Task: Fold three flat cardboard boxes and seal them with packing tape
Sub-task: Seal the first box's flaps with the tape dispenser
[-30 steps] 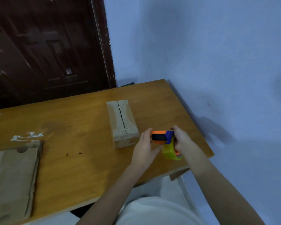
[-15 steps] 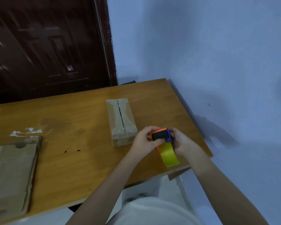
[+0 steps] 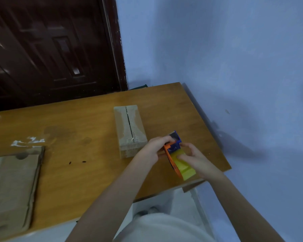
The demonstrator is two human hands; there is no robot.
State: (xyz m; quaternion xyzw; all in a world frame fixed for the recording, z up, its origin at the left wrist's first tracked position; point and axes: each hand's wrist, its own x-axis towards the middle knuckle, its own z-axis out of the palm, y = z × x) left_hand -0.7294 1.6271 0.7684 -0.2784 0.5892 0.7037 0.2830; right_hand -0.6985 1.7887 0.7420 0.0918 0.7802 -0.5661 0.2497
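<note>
Tape dispenser — orange-and-blue frame gripped by curled fingers of left hand; right hand pinches the yellow tape roll, apparently hunting the loose end. Folded box — just beyond the left fingertips, top seam still untaped; flat cardboard well left of them. Advice: free the tape end cleanly before reaching; centre it on the seam.

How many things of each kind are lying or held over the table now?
Folded box: 1
Flat cardboard stack: 1, number of sheets unclear
Tape dispenser: 1, held by left hand and right hand
Total: 3
</note>
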